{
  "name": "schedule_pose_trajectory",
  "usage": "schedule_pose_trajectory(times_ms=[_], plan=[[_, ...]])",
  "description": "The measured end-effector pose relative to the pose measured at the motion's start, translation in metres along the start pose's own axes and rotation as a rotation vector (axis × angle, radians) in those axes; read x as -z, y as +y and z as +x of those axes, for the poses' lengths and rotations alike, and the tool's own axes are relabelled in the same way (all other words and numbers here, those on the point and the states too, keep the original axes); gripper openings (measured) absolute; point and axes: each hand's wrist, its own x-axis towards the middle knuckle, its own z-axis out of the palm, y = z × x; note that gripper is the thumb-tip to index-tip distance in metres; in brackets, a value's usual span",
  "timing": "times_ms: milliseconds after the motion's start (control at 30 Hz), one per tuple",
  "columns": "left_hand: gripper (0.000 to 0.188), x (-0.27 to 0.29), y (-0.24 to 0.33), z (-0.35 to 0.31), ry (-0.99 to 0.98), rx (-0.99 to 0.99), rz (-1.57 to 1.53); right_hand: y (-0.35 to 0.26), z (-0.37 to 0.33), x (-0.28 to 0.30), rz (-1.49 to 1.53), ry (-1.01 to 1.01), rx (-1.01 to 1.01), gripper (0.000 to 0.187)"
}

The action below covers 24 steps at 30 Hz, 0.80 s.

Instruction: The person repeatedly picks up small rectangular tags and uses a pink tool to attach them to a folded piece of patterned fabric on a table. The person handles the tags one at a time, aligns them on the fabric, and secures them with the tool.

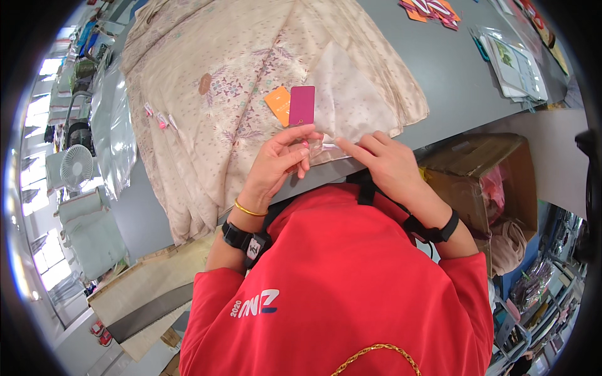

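Observation:
A large beige patterned cloth (188, 56) spreads over the grey table in front of me, its pale underside (351, 94) turned up near my hands. My left hand (276, 160) is closed in a pinch at the cloth's near edge, with a small pink piece (305, 143) between its fingers. Just beyond those fingertips lie a magenta hang tag (302, 104) and an orange hang tag (276, 105), partly overlapping. My right hand (389, 164) pinches beside a small white strip (328, 143) at the same edge; what its fingertips hold is hidden.
Several small pink-and-white pieces (161, 120) lie on the cloth at left. A pile of tags (433, 11) and plastic-wrapped papers (514, 66) rest on the table's far right. An open cardboard box (464, 153) stands at my right. A white fan (78, 164) is at left.

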Motion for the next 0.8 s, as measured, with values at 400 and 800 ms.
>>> schedule_pose_trajectory(times_ms=[400,800], plan=[[0.025,-0.054,0.011,0.012,-0.075,-0.515,1.298,0.011,-0.027,0.017,-0.229,0.073,0.053,0.048],[0.007,-0.041,0.000,0.032,0.000,-0.315,0.919,0.015,-0.025,0.019,-0.201,0.120,0.018,0.050]])
